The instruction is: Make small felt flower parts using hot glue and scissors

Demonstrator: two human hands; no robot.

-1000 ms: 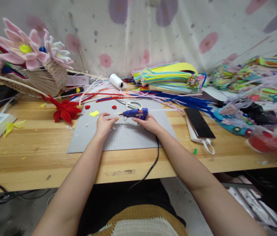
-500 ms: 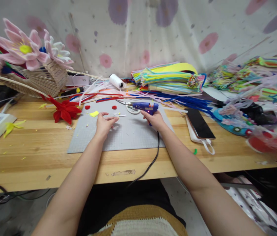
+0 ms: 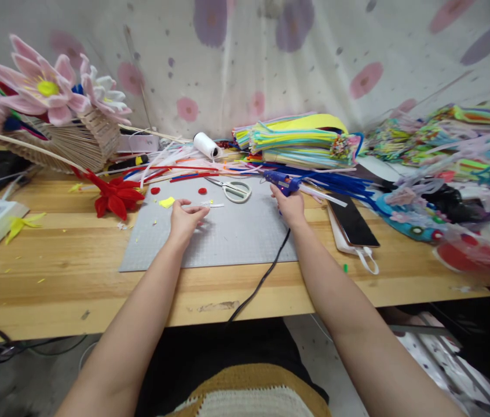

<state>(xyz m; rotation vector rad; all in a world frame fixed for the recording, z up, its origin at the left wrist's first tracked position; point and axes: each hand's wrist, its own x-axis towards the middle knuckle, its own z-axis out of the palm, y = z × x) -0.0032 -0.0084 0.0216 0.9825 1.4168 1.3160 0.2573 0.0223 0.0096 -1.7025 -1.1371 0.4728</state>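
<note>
My right hand [image 3: 289, 206] is wrapped round the handle of a blue hot glue gun [image 3: 283, 182], over the right edge of a grey cutting mat [image 3: 236, 243]. The gun's nozzle points left, and a white glue stick [image 3: 327, 196] sticks out of its back. Over the left part of the mat, my left hand [image 3: 185, 221] has thumb and forefinger close together; anything between them is too small to make out. Beside its fingertips is a small white strip [image 3: 216, 205]. Close by lie a yellow scrap [image 3: 167, 202], two red pieces [image 3: 202, 190] and white-handled scissors [image 3: 237, 192].
Behind the mat are a thread spool [image 3: 204, 145], loose pipe cleaners and a bundle of coloured ones [image 3: 301, 142]. At left, a red fuzzy flower [image 3: 117, 197] lies near a basket of pink flowers [image 3: 92, 136]. A phone [image 3: 355, 223] rests at right. The gun's black cord [image 3: 260, 284] crosses the table's front edge.
My right hand has moved right with the glue gun, off the scissors, whose handles now show fully. The cord has shifted with it. My left hand has stayed in place.
</note>
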